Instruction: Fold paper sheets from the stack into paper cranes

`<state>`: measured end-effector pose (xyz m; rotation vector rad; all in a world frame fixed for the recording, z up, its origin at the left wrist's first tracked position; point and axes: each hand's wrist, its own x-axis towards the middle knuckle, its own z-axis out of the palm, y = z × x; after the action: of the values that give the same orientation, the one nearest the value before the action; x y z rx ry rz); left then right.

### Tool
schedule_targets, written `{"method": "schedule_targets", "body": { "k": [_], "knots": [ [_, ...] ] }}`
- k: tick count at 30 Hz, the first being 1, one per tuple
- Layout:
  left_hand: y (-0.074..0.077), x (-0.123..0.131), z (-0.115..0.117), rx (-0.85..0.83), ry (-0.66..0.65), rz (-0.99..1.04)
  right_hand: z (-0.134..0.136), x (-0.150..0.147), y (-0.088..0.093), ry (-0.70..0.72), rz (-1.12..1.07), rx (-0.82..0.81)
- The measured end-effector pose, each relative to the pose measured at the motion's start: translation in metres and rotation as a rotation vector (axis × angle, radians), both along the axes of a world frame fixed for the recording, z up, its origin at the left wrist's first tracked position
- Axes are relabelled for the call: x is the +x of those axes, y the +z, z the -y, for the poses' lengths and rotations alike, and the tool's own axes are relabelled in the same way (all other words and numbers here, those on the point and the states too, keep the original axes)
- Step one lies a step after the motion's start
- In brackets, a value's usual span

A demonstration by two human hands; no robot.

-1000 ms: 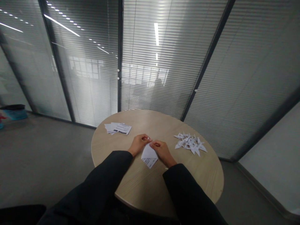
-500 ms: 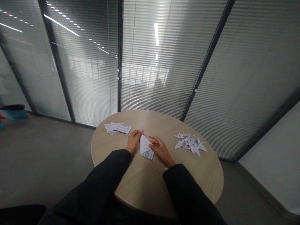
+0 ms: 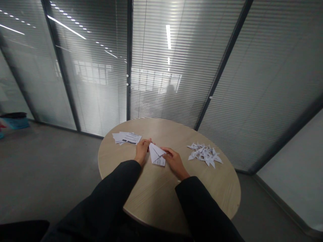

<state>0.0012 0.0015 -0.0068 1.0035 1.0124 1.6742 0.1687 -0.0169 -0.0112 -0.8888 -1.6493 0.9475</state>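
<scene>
Centrally, a folded white paper (image 3: 156, 155) was seen on the round wooden table (image 3: 118, 168), between both hands, its long axis running far left to near right. The left hand (image 3: 142, 151) was curled at the far tip, though a grip could not be told; the right hand (image 3: 174, 162) lay open against the right corner, nearer.

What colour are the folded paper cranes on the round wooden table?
White paper cranes, flecked with dark print; best in the head view.

Nothing legible on my feed. Dark printed lines show on the stacked paper sheets (image 3: 127, 137) and the folded sheet (image 3: 158, 161), both too small to read.
</scene>
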Motion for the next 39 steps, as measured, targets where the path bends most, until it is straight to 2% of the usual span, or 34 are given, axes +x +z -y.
{"method": "schedule_targets", "body": {
  "k": [5,8,13,16,18,21,28,30,34,39],
  "knots": [
    [0.000,0.002,-0.001,0.011,-0.061,0.008,-0.003,0.001,-0.003,-0.099,0.002,0.012],
    [-0.002,0.003,-0.004,0.064,-0.053,-0.075,-0.007,0.002,-0.007,-0.153,-0.001,-0.016],
    [-0.005,0.004,-0.004,0.183,-0.020,-0.506,-0.010,0.004,-0.010,-0.228,-0.017,-0.013],
    [-0.005,0.003,-0.002,0.257,0.017,-0.773,-0.010,0.004,-0.009,-0.227,-0.025,-0.028],
    [-0.004,0.002,-0.001,0.293,0.043,-0.897,-0.010,0.003,-0.009,-0.209,-0.026,-0.035],
    [-0.002,0.002,0.000,0.282,0.014,-0.987,-0.009,0.003,-0.008,-0.197,0.013,-0.020],
    [-0.004,0.003,0.004,0.149,-0.220,-1.007,-0.006,0.003,-0.007,-0.252,0.197,0.086],
    [-0.005,0.003,0.004,0.116,-0.240,-0.975,-0.005,0.002,-0.006,-0.276,0.191,0.113],
    [-0.008,0.002,0.000,0.064,-0.212,-0.818,-0.004,0.001,-0.006,-0.372,0.206,0.308],
    [-0.018,0.004,-0.007,0.047,-0.287,-0.494,-0.004,0.000,-0.009,-0.348,0.462,0.575]
  ]
}}
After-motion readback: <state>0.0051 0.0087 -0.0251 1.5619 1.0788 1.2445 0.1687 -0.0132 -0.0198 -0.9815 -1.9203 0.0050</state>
